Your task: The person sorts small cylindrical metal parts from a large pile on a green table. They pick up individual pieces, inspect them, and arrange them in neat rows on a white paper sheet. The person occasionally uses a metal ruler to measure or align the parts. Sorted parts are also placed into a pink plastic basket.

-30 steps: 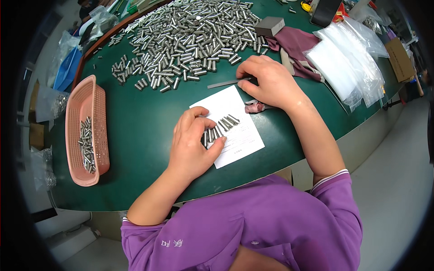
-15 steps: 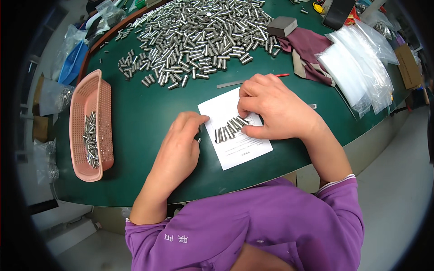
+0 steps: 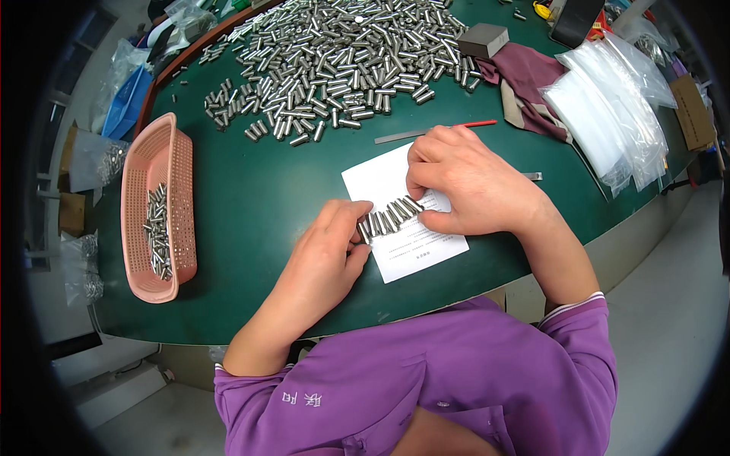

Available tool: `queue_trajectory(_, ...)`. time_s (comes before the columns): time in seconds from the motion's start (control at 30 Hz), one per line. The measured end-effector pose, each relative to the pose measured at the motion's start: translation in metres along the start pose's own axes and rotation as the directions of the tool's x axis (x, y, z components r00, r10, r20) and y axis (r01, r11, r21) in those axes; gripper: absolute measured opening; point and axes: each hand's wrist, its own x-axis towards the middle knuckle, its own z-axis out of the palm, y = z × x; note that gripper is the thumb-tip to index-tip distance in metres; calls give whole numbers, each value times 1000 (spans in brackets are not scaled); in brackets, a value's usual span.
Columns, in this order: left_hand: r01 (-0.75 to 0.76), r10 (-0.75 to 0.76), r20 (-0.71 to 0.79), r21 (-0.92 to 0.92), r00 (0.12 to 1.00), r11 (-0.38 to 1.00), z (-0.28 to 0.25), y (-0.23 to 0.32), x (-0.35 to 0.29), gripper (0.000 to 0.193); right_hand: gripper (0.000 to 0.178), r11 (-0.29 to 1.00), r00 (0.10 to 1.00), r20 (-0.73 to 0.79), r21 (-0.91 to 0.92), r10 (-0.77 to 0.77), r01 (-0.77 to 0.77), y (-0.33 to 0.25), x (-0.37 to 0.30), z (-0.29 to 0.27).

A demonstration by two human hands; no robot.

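Observation:
A row of several small silver metal pins point(image 3: 389, 216) lies side by side on a printed white sheet of paper point(image 3: 414, 262). At the row's left end, the thumb and fingers of my left hand point(image 3: 325, 245) close around the outermost pins. My right hand point(image 3: 475, 181) rests over the sheet's right part, its fingers curled and its thumb and forefinger closed at the right end of the row. Its palm side is hidden.
A large heap of metal pins point(image 3: 342, 61) covers the far table. A pink basket point(image 3: 186, 213) with more pins stands left. Beyond the sheet lie a steel strip with a red end point(image 3: 399, 137), a grey block point(image 3: 484, 39), a maroon cloth point(image 3: 532, 76) and clear plastic bags point(image 3: 601, 121).
My left hand has moved right onto the row's left end, where its thumb and fingers now close on the pins. My right hand stays at the other end. The whole view has shifted slightly.

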Motion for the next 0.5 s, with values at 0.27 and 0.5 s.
queue_trajectory(0.27,-151,154,-64,52,986,987,13,2,7,48,30,998,998,6,8,62,-62,9,-5,-10)
queue_trajectory(0.5,-339,357,-68,189,932,921,15,-12,19,44,38,999,998,-55,28,23,-22,2,-4,-2)
